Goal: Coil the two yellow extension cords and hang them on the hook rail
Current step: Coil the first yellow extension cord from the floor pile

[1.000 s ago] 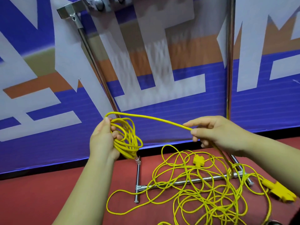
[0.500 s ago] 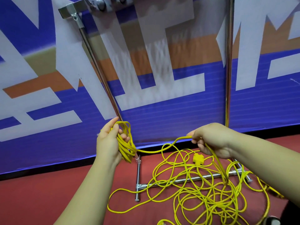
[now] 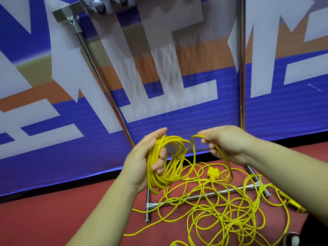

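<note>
My left hand (image 3: 142,162) holds a coil of yellow extension cord (image 3: 170,162), several loops hanging over its curled fingers. Close to its right, my right hand (image 3: 229,146) pinches the same cord's free run, which bends into a fresh loop beside the coil. From there the cord drops to a loose tangle of yellow cord (image 3: 221,212) on the red floor. A yellow plug (image 3: 212,173) lies in the tangle and another yellow end piece (image 3: 294,205) sits at the far right. The hook rail (image 3: 99,6) with its metal hooks runs along the top edge.
The rack's chrome posts (image 3: 241,68) rise in front of a blue, white and orange banner. Its floor bars (image 3: 204,196) lie under the tangled cord. A dark shoe tip (image 3: 292,238) shows at the bottom right.
My right hand has moved left and closer to the left hand, bringing a new loop of cord to the coil. The coil in my left hand has grown and the view dipped a little.
</note>
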The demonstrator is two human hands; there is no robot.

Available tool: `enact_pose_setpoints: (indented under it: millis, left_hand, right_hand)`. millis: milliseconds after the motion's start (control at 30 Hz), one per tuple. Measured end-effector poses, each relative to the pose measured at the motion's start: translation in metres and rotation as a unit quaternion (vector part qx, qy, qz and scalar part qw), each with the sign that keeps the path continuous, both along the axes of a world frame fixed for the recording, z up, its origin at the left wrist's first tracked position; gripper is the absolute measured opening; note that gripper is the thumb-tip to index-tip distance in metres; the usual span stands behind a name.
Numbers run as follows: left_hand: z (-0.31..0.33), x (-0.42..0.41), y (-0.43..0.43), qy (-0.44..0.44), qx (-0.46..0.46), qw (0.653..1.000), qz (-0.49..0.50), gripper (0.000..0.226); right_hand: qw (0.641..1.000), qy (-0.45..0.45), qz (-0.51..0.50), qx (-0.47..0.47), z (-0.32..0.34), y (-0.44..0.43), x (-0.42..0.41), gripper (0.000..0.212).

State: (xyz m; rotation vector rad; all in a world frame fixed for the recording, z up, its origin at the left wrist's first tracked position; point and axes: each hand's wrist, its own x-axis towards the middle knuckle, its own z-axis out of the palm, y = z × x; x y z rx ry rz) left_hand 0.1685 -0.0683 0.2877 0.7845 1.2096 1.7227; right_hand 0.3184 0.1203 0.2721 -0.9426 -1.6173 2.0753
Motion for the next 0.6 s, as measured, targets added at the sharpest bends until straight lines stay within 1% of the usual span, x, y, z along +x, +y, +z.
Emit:
enact_pose_setpoints:
  millis: [100,200,267,333,433,600]
  left_hand:
    - [-0.003,0.004,0.005,-0.005,-0.018,1.0,-0.025,0.048]
    - [-0.008,0.01,0.01,-0.007,-0.04,0.999,-0.035,0.048]
    - [-0.012,0.015,0.013,-0.003,-0.053,0.998,-0.04,0.047]
    - [-0.015,0.019,0.017,-0.007,-0.062,0.997,-0.045,0.048]
    - [-0.019,0.025,0.022,-0.011,-0.069,0.996,-0.049,0.049]
    - [-0.022,0.033,0.03,-0.037,-0.054,0.997,-0.027,0.048]
  right_hand:
    - [0.996,0.0,0.02,0.09,0.006,-0.001,0.004,0.023]
    - [0.974,-0.002,0.044,0.223,0.013,-0.001,0.01,0.025]
    - [0.959,0.01,0.064,0.277,0.021,-0.003,0.015,0.024]
    - [0.948,0.02,0.086,0.306,0.027,-0.006,0.02,0.023]
    - [0.939,0.021,0.108,0.326,0.03,-0.009,0.023,0.021]
    - [0.913,0.012,0.133,0.385,0.03,-0.014,0.026,0.014]
